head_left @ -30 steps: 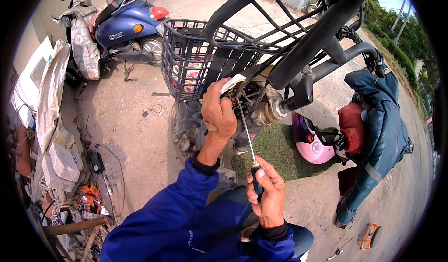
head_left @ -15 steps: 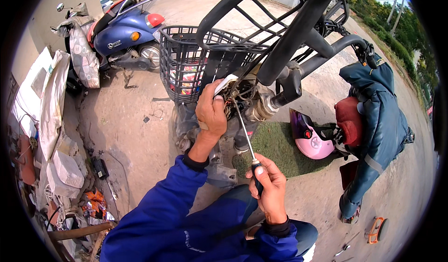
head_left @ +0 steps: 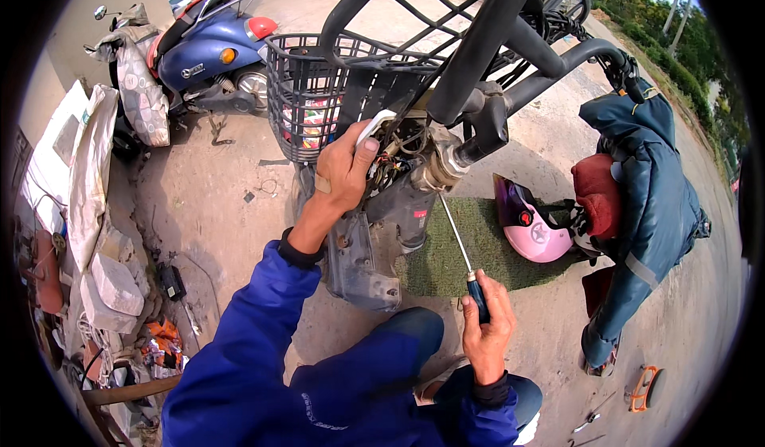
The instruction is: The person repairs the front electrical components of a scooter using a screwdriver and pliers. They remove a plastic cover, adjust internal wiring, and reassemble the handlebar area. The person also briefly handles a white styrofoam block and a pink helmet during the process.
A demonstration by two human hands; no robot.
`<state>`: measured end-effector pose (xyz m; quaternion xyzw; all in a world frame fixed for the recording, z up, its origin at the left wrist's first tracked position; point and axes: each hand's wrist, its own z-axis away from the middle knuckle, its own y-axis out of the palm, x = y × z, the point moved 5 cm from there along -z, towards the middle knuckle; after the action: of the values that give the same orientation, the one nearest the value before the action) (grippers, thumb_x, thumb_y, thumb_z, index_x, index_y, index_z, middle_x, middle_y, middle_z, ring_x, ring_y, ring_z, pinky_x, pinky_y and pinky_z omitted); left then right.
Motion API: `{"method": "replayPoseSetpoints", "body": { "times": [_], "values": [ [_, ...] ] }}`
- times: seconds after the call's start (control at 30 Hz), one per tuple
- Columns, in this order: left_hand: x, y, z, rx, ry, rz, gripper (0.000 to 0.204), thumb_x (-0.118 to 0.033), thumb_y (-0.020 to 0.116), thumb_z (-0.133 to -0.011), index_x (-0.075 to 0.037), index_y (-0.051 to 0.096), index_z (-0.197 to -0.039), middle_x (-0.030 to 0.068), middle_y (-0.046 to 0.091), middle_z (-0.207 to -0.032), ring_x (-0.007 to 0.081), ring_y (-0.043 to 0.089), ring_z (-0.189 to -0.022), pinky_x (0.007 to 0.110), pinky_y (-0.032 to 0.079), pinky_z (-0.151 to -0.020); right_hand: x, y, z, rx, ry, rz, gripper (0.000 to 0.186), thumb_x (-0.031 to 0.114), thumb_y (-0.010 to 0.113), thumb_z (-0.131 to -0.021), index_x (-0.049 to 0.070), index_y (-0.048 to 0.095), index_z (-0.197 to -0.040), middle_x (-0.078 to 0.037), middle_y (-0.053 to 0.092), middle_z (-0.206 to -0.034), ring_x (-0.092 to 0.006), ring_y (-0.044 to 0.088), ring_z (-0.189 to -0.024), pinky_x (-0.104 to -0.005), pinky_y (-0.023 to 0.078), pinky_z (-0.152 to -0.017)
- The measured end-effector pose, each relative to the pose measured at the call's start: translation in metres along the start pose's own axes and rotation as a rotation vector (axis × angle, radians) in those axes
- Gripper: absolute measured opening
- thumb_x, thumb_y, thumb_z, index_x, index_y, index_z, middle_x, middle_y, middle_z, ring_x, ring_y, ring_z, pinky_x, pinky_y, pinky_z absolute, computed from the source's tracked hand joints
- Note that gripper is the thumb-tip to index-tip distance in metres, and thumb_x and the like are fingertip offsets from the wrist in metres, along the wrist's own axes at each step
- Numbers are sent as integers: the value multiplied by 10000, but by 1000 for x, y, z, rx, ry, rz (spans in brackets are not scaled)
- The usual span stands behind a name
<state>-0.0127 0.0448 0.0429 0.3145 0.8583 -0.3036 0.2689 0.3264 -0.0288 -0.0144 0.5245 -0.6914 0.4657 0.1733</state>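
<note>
My left hand, with a tan strip near its wrist, grips a white piece beside the black basket of an electric bike. Just right of it, tangled wires show at the grimy steering column. My right hand holds the dark blue handle of a screwdriver, its thin shaft pointing up at the column's lower part; whether the tip touches is unclear. A weathered casing hangs below the wires.
A blue scooter stands behind left. Rubble, sheeting and wires line the left edge. At right, a pink helmet and red cloth lie by a dark padded garment and green mat. An orange object lies lower right.
The screwdriver has come out of the wire tangle and shifted right, with my right hand. My left hand and the white piece have moved left, exposing more wiring and column.
</note>
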Motion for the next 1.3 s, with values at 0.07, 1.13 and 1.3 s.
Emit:
{"method": "replayPoseSetpoints", "body": {
  "times": [0.07, 1.13, 1.3],
  "values": [
    [-7, -2, -12, 155, 4, 18, 674, -585, 420, -1110, -11, 639, -1386, 223, 753, -1043, 377, 737, -974, 419, 536, -860, -4, 7, -15, 16, -27, -12, 440, -59, 719, -925, -29, 677, -1362, -222, 703, -1199, -337, 719, -1049, -375, 563, -933],
    [15, 12, -32, 264, -232, 300, 796, -712, 481, -1037, 36, 734, -1129, 56, 701, -934, 145, 573, -879, 325, 459, -819, -16, 18, -61, 30, -219, -78, 460, -96, 724, -901, 15, 713, -1348, -178, 704, -1182, -295, 720, -1021, -353, 564, -901],
    [17, 12, -32, 232, -226, 296, 813, -729, 487, -1022, 38, 740, -1116, 62, 706, -923, 150, 581, -869, 329, 460, -806, -22, 21, -58, 19, -225, -89, 457, -93, 732, -900, 14, 716, -1344, -176, 705, -1181, -285, 719, -1017, -349, 564, -900]
  ]
}}
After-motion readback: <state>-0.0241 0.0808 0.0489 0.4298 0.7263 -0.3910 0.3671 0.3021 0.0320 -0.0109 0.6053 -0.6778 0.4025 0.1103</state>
